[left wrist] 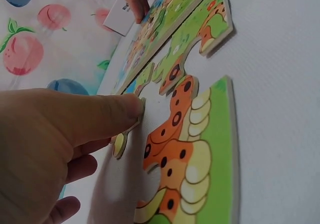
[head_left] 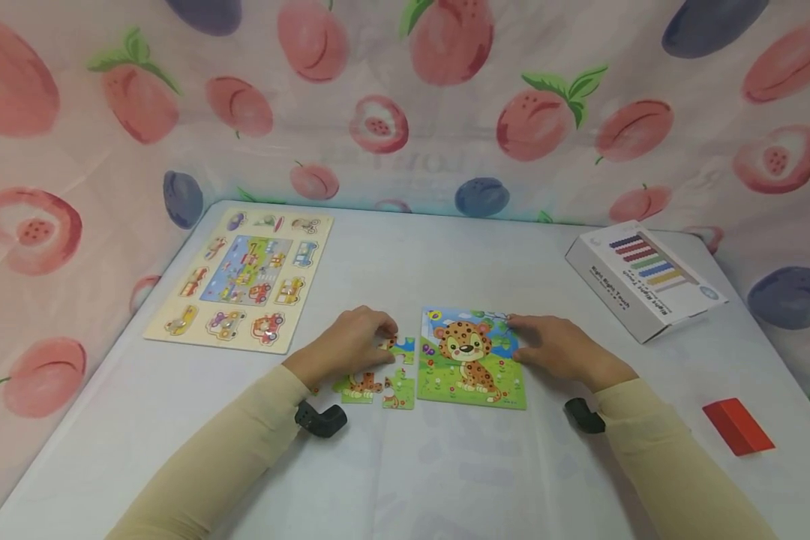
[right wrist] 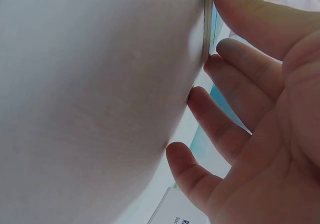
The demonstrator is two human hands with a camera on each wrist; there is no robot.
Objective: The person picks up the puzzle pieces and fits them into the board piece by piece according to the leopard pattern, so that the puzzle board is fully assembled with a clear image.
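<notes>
My left hand (head_left: 347,341) pinches a small puzzle piece (left wrist: 119,145) between thumb and fingers, just over other loose pieces. In the left wrist view, a piece with orange spotted legs and cream paws (left wrist: 192,159) lies close by, and a green corner piece (left wrist: 212,21) is beyond it. Right of these lies a square picture board (head_left: 469,375) with a spotted leopard cub on grass. My right hand (head_left: 556,349) touches that board's right edge with thumb and fingertips, its fingers fairly straight. The left fingers partly hide the pinched piece.
A wooden vehicle puzzle board (head_left: 304,300) lies at the back left. At the back right stands a white box (head_left: 607,289) with coloured bars on its lid. A red block (head_left: 739,426) sits at the right. A fruit-print curtain (head_left: 432,135) surrounds the table's back and sides.
</notes>
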